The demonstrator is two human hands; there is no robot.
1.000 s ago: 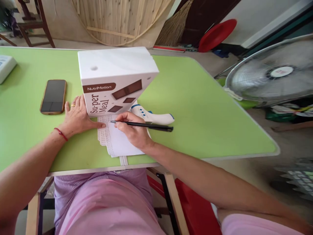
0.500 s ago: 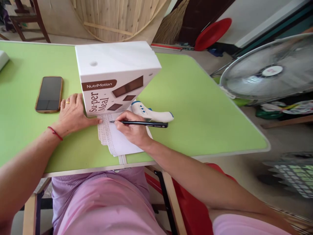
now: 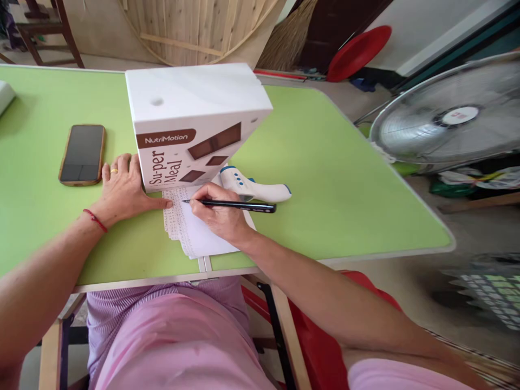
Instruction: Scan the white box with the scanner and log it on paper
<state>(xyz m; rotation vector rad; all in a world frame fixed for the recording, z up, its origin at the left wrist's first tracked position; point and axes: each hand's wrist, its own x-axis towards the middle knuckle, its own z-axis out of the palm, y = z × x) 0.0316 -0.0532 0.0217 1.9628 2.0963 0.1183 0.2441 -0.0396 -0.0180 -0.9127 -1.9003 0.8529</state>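
A black pen (image 3: 244,206) is pinched in my right hand (image 3: 221,214), its tip at the sheets of paper (image 3: 211,238). Rows of small handwriting cover the left part of the paper, while the right part is white. Flat on the table, my left hand (image 3: 124,189) has its fingers spread and its thumb on the paper's left edge. Just beyond the paper stands a white NutriMotion box (image 3: 199,97), hiding the far part of the sheets. A white and blue handheld infrared thermometer (image 3: 260,189) lies behind my right hand.
The green table (image 3: 345,189) carries a phone (image 3: 82,154) left of my left hand and a white object (image 3: 5,96) at the far left. A standing fan (image 3: 459,115) is beyond the table's right side. A red stool (image 3: 317,336) is under the near edge.
The view has shifted slightly. Both hands stay in nearly the same places, and the pen's rear end has tipped a little.
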